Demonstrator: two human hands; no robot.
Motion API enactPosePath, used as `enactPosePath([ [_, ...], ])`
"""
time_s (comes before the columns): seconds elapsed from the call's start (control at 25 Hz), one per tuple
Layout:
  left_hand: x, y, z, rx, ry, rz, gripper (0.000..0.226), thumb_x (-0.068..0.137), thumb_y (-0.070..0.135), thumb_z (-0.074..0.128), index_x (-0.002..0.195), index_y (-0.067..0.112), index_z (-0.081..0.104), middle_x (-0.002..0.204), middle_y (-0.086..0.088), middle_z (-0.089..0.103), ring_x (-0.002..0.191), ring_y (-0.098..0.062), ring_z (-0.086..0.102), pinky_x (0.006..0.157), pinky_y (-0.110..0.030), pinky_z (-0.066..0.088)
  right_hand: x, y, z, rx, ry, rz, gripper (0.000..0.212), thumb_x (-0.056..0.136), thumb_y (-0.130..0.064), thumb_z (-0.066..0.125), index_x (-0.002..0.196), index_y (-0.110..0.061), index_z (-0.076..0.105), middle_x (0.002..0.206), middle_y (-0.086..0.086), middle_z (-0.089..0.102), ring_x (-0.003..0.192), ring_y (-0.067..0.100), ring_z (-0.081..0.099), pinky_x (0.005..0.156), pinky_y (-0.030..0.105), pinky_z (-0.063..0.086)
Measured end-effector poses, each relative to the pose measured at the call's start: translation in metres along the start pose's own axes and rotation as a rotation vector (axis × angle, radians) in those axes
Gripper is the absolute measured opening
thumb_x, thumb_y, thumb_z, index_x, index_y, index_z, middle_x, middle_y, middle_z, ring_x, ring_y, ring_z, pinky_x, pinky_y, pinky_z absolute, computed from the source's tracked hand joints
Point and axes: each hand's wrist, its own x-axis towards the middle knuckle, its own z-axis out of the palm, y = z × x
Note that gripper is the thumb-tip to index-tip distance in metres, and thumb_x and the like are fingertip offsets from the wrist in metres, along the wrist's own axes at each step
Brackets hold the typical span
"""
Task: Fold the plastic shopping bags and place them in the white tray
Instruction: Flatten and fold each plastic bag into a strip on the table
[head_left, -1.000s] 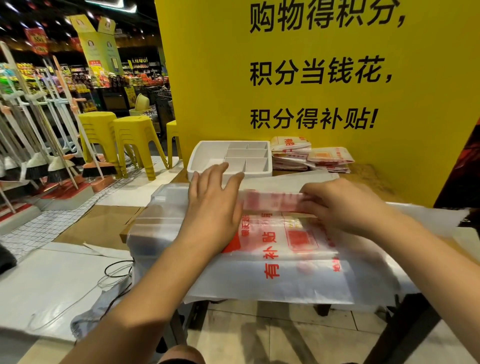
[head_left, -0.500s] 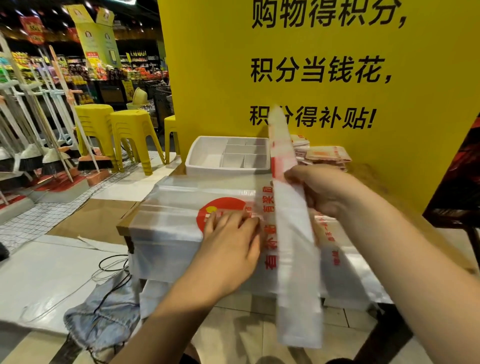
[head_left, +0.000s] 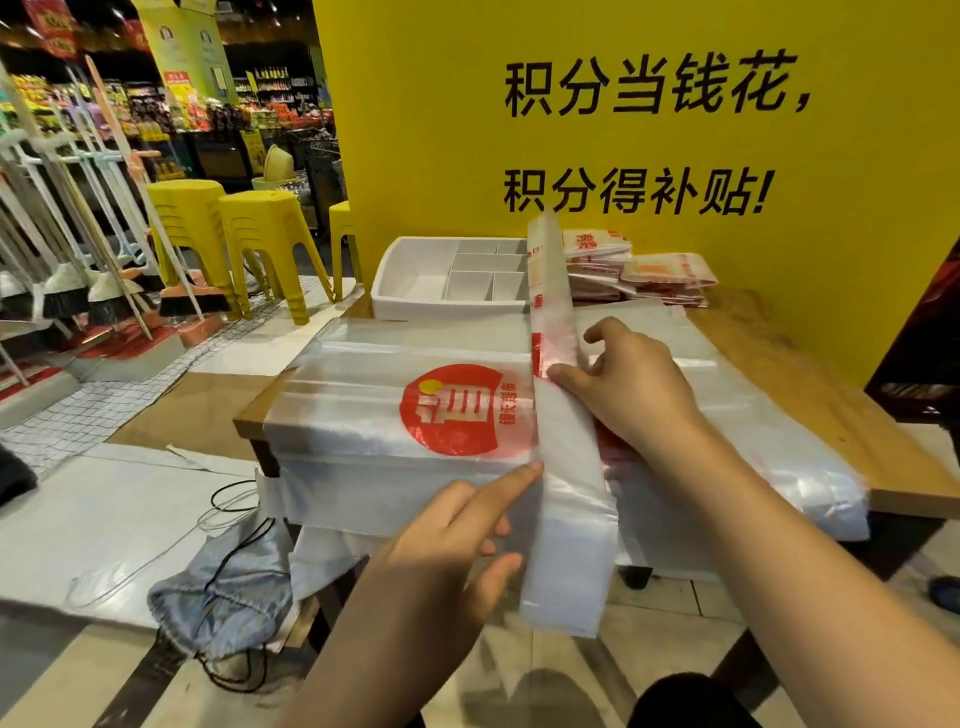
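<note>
Over 1 table (head_left: 810, 395), 1 folded bag (head_left: 563, 499) pinched by right grip (head_left: 634, 395), left grip (head_left: 441, 551) loose, index (head_left: 519, 475) against it.

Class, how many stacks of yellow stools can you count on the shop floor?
3. Two stacks stand side by side right of the brooms; a third is half hidden by the yellow board, which may hide more.

Flat across the stack of clear, red-printed plastic bags (head_left: 384, 415) a second ago, the long, narrow folded strip of translucent plastic bag (head_left: 563, 483) now runs top to bottom at frame centre, gripped by the right hand (head_left: 636, 397). The left hand (head_left: 447, 543) has left the stack, forefinger touching the strip's left edge, lower centre.
</note>
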Motion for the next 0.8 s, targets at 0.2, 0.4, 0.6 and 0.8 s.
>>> enactPosePath([
  [0.2,-0.001,0.006,0.007,-0.085,-0.036,-0.061,0.109,0.086,0.012,0.070,0.143,0.071,-0.001,0.109,0.028,0.047,0.088,0.002,0.053,0.079,-0.031,0.056,-0.011,0.001,0.006,-0.096,0.096,-0.104,0.043,0.087,-0.050,0.068,0.120,-0.024,0.058,0.106,0.002,0.069,0.100,0.029,0.063,0.074,0.036,0.048],
  [0.4,0.005,0.010,0.014,-0.110,0.012,0.008,0.119,0.073,-0.007,0.075,0.153,0.055,0.012,0.101,0.029,0.052,0.088,0.000,0.054,0.077,-0.022,0.056,-0.018,-0.005,-0.005,-0.099,0.103,-0.178,0.025,0.093,-0.044,0.059,0.112,-0.028,0.063,0.101,-0.002,0.069,0.096,0.026,0.062,0.075,0.037,0.051],
  [0.6,0.014,0.007,0.018,-0.185,0.053,0.117,0.079,0.092,0.009,0.061,0.152,0.049,0.029,0.103,0.022,0.049,0.090,-0.006,0.056,0.078,-0.018,0.052,-0.085,0.016,-0.045,0.043,0.116,-0.334,0.025,0.095,-0.027,0.056,0.119,-0.035,0.061,0.108,-0.012,0.064,0.096,0.014,0.060,0.074,0.039,0.052],
  [0.8,0.016,0.013,0.027,-0.294,0.091,0.097,0.086,0.084,-0.009,0.061,0.152,0.037,0.036,0.112,0.029,0.050,0.091,-0.003,0.056,0.077,-0.012,0.049,-0.139,0.032,-0.029,0.002,-0.004,-0.427,0.041,0.091,-0.022,0.051,0.128,-0.037,0.062,0.133,-0.015,0.057,0.119,0.015,0.058,0.084,0.044,0.055],
])
